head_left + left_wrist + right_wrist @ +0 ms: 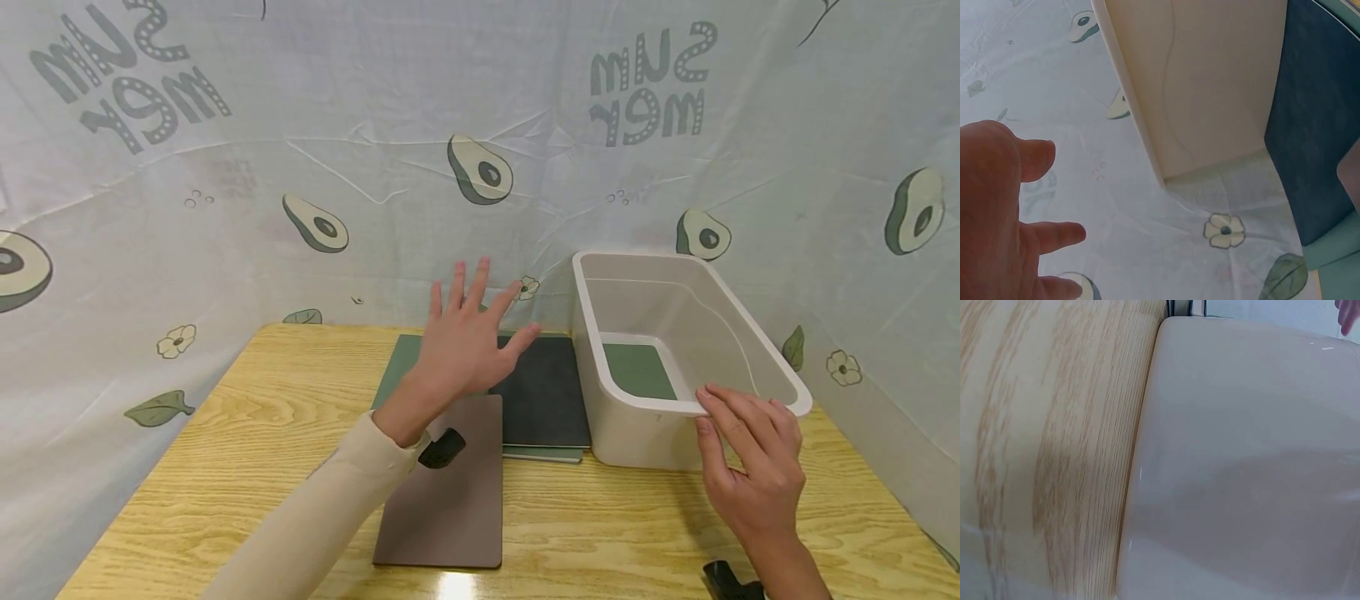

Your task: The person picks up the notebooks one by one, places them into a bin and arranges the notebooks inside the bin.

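Plastic bin [637, 437]: on wooden table [600, 533], beside black notebook [543, 400]
Green notebook [637, 371]: inside bin, head view only
Left hand [461, 354]: fingers spread wide
Right hand [753, 462]: pinches bin rim [660, 405]; outside right wrist view

Light was bright, soft and even in the head view; a white glare spot sat on the table [600, 525] near the bottom edge; the left wrist view looked dimmer and bluish, the left hand [994, 212] shaded; in the right wrist view, broad shadow crossed the bin [1241, 412]
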`<state>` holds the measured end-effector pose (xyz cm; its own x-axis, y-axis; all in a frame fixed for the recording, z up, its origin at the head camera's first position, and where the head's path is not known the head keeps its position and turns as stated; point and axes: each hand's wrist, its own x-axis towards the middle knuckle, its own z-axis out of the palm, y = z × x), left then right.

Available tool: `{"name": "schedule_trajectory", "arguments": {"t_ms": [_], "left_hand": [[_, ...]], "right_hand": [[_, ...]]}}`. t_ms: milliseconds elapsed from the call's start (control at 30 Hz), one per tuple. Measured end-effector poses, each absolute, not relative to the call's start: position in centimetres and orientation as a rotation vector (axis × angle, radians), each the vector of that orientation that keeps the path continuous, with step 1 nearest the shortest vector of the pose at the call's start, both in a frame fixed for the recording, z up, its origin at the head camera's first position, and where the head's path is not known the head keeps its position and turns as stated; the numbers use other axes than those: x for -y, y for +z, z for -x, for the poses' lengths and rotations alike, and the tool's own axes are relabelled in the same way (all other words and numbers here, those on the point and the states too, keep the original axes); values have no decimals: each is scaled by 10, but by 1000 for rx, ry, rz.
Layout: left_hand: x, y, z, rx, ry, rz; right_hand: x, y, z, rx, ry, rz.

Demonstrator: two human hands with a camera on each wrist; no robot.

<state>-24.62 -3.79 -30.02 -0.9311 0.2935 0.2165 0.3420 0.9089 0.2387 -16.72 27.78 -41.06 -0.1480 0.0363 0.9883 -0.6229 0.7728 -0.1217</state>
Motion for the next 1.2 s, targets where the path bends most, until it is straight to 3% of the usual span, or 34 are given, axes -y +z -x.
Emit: {"name": "schedule_trajectory", "arguments": {"t_ms": [1200], "left_hand": [[86, -350, 214, 2890, -417, 430]], "right_hand": [[-279, -412, 166, 1645, 605, -469]]}}
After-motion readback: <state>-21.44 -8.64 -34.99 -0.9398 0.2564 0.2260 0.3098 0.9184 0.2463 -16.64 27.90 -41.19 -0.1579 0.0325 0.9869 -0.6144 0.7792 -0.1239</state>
